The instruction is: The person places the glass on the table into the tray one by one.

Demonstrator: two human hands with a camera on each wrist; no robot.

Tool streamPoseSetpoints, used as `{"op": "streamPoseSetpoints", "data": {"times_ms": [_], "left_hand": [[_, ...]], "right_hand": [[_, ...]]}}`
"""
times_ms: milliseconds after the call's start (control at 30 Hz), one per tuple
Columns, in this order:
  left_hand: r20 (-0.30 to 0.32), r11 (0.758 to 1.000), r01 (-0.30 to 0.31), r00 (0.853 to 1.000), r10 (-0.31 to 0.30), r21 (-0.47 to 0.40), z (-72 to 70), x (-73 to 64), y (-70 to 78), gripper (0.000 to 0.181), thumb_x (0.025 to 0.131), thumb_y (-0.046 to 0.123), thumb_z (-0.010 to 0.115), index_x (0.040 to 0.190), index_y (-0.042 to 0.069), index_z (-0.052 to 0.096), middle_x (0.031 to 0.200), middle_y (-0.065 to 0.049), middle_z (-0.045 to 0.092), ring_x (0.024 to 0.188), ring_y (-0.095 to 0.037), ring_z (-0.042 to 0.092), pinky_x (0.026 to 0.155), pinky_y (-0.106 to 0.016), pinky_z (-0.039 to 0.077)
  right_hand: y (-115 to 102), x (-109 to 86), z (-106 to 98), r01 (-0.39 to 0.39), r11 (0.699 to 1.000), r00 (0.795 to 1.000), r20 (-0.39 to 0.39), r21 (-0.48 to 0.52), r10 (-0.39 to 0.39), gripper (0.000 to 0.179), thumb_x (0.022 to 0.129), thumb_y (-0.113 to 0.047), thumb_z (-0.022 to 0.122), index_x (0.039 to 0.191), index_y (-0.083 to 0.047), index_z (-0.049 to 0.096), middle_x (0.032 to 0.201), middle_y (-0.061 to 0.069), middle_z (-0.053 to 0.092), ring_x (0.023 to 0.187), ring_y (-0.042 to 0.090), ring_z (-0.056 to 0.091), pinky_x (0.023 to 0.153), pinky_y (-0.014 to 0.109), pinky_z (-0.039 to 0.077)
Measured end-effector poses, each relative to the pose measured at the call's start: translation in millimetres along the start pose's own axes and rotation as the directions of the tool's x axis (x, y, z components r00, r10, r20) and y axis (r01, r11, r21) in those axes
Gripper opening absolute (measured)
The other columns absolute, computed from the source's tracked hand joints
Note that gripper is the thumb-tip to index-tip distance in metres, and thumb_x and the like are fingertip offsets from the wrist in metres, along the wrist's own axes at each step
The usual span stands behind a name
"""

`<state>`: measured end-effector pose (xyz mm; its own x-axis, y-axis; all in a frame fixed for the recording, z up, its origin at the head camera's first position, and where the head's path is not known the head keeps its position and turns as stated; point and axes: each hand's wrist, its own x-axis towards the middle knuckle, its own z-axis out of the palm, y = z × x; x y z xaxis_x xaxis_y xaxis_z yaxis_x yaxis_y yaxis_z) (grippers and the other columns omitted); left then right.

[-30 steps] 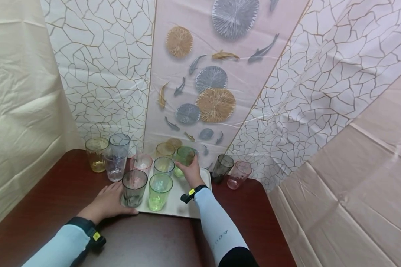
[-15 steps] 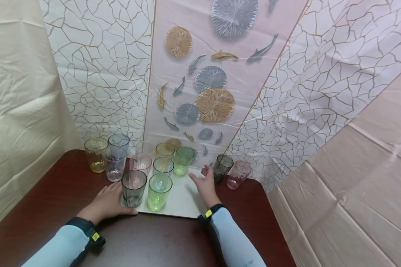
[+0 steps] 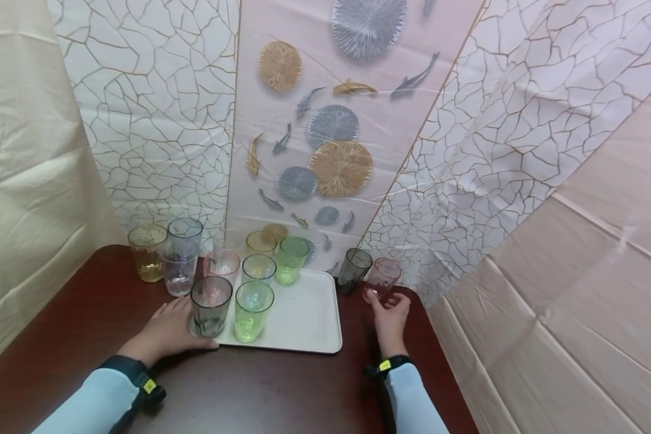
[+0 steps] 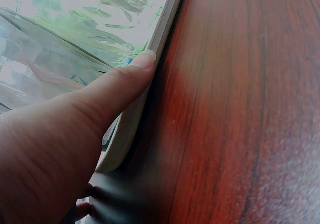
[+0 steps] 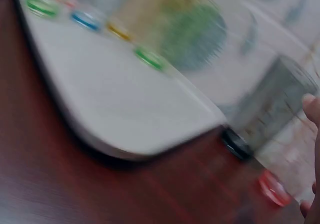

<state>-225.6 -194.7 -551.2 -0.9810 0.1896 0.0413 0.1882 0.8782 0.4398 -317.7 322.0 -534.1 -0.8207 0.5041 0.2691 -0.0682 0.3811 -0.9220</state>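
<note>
My left hand [image 3: 165, 328] lies at the front left corner of a white tray [image 3: 309, 319], beside a grey glass [image 3: 210, 310]. Its thumb [image 4: 120, 86] rests along the tray's rim in the left wrist view, with the fingers stretched out. At the right, my right hand [image 3: 392, 316] has its thumb and fingers spread close to a tilted pink glass [image 3: 384, 277]; contact is hard to tell. That glass's red base [image 5: 274, 188] shows near the hand in the blurred right wrist view. A dark grey glass [image 3: 354, 271] leans just left of it.
On the tray stand a light green glass [image 3: 253, 313], a blue-rimmed glass [image 3: 258, 270], a pink glass [image 3: 221, 265], a yellow glass [image 3: 261, 242] and a green glass [image 3: 291, 260]. Yellow [image 3: 148, 253] and bluish glasses [image 3: 184, 241] stand left of it. Patterned cloth [image 3: 179, 120] hangs behind.
My right hand has let go of the green glass at the tray's back and moved right to the tilted pink glass. The left hand has kept its place at the tray.
</note>
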Motion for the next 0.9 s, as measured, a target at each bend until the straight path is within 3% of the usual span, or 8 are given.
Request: {"op": "streamPoseSetpoints", "data": {"times_ms": [100,233,333,500,700,900], "left_hand": [[-0.006,1.000,0.001,1.000,-0.001,-0.008,0.8,1.5,-3.3,0.146,0.058,0.096,0.066,0.157,-0.006,0.036,0.159,-0.031,0.038,0.144,-0.053,0.029,0.114,-0.076,0.021],[0.002,1.000,0.001,1.000,-0.001,-0.014,-0.5,0.8,-3.1,0.146,0.058,0.096,0.067,0.157,-0.006,0.036,0.159,-0.031,0.037,0.144,-0.054,0.029,0.113,-0.076,0.021],[0.002,1.000,-0.003,1.000,0.003,-0.018,-1.1,0.0,-1.7,0.145,0.058,0.095,0.067,0.157,-0.007,0.036,0.158,-0.031,0.038,0.143,-0.054,0.029,0.113,-0.076,0.022],[0.005,1.000,-0.007,1.000,0.007,-0.026,-0.5,-0.2,-1.2,0.145,0.058,0.095,0.067,0.158,-0.006,0.035,0.159,-0.031,0.038,0.143,-0.054,0.030,0.113,-0.077,0.022],[0.012,1.000,0.000,1.000,0.001,-0.025,-0.5,0.7,-1.8,0.147,0.058,0.096,0.066,0.159,-0.005,0.034,0.160,-0.030,0.037,0.144,-0.054,0.028,0.114,-0.077,0.020],[-0.004,1.000,0.001,1.000,-0.001,-0.019,-2.1,0.8,-3.6,0.145,0.057,0.096,0.066,0.158,-0.004,0.035,0.159,-0.029,0.038,0.143,-0.054,0.029,0.113,-0.077,0.022]], "right_hand": [[5.3,25.8,0.4,0.006,1.000,1.000,0.015,-0.006,-0.006,0.102,0.078,-0.043,0.090,0.151,-0.002,0.032,0.139,0.027,0.044,0.123,0.039,0.050,0.097,0.048,0.048],[10.2,55.1,4.4,-0.007,1.000,0.991,0.137,0.018,0.004,0.118,0.081,-0.037,0.089,0.166,-0.008,0.012,0.161,0.026,0.030,0.145,0.037,0.035,0.118,0.051,0.035],[13.2,68.5,5.7,-0.035,0.999,0.976,0.216,0.037,0.026,0.124,0.082,-0.040,0.088,0.169,-0.015,0.002,0.168,0.022,0.022,0.151,0.031,0.024,0.124,0.049,0.027],[16.7,76.0,7.6,-0.079,0.996,0.965,0.256,0.042,0.066,0.122,0.082,-0.043,0.087,0.169,-0.022,0.004,0.167,0.018,0.027,0.149,0.028,0.029,0.121,0.048,0.031],[15.0,76.7,11.4,-0.091,0.992,0.968,0.240,0.086,0.068,0.103,0.084,-0.035,0.086,0.164,-0.022,0.021,0.154,0.015,0.043,0.136,0.030,0.043,0.108,0.050,0.046],[11.0,74.6,12.0,-0.098,0.990,0.975,0.210,0.097,0.076,0.096,0.083,-0.035,0.087,0.157,-0.020,0.029,0.150,0.016,0.046,0.133,0.030,0.046,0.103,0.050,0.050]]}}
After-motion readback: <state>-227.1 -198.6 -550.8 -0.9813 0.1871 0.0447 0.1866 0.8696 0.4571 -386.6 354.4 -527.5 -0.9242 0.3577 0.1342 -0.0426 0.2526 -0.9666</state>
